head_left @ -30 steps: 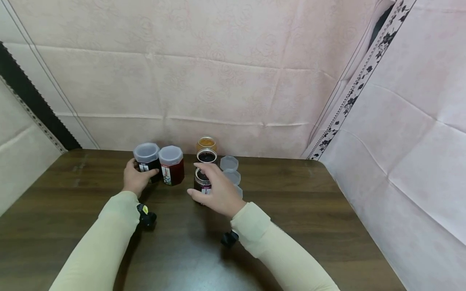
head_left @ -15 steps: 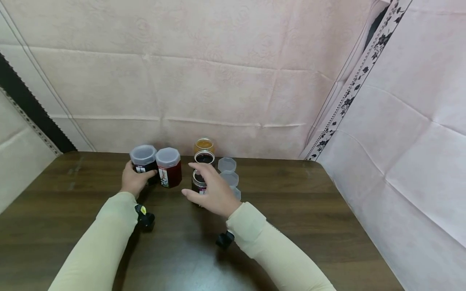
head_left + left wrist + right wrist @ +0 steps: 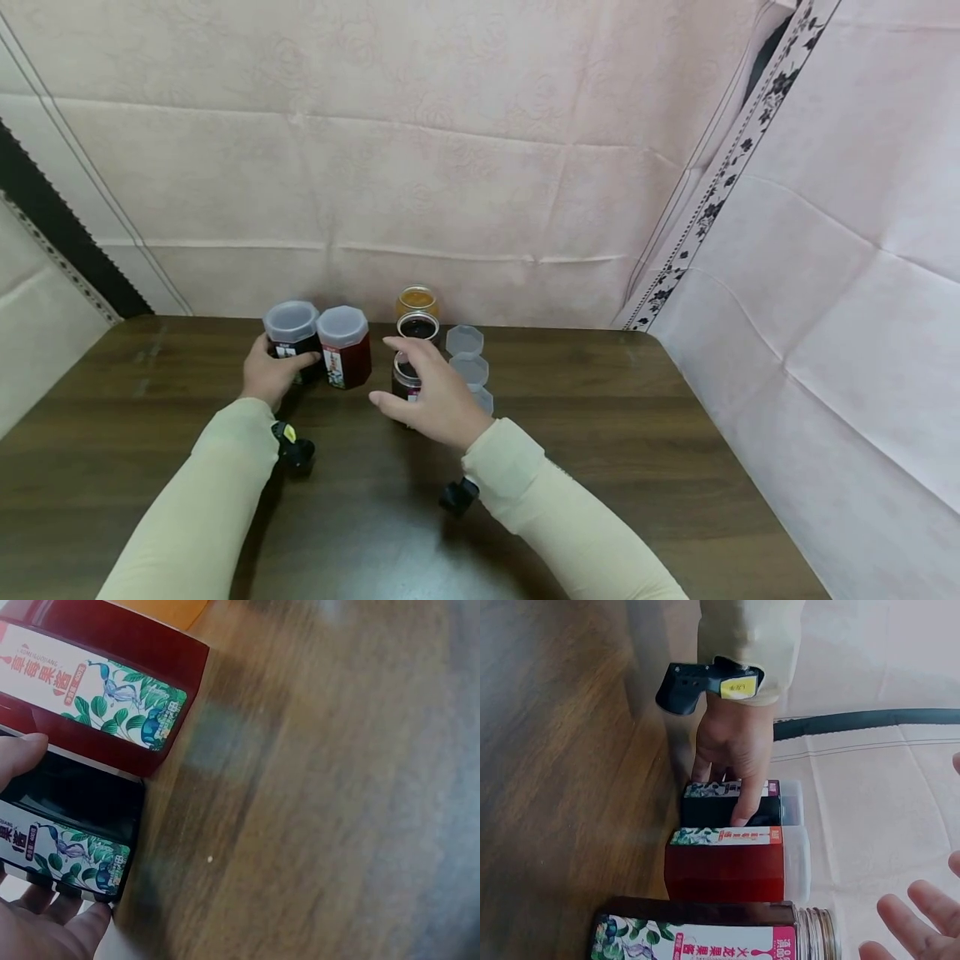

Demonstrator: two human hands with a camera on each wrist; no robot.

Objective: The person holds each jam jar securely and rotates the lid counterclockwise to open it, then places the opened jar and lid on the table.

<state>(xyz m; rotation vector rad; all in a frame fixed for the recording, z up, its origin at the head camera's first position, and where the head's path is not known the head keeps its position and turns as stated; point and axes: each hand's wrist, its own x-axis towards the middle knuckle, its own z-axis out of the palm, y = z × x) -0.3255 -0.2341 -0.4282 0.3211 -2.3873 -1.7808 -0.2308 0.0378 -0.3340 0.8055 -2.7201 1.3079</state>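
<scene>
My left hand holds a dark jam jar with thumb and fingers on opposite sides. This jar wears a frosted octagonal lid and stands upright on the table. Touching or nearly touching it on the right is a red jam jar, lidded the same way. My right hand hovers beside the nearest lidless dark jar, thumb and fingers spread apart. That jar has a pink-edged label and a bare threaded rim; in the head view the hand partly hides it.
Behind the nearest lidless jar stand another open dark jar and an open amber jar. Several loose translucent lids, among them a far lid, lie in a row to their right. A cloth wall rises behind the wooden table.
The head view has shifted slightly, so everything sits a little further left. Both hands keep nearly the same place beside the jars.
</scene>
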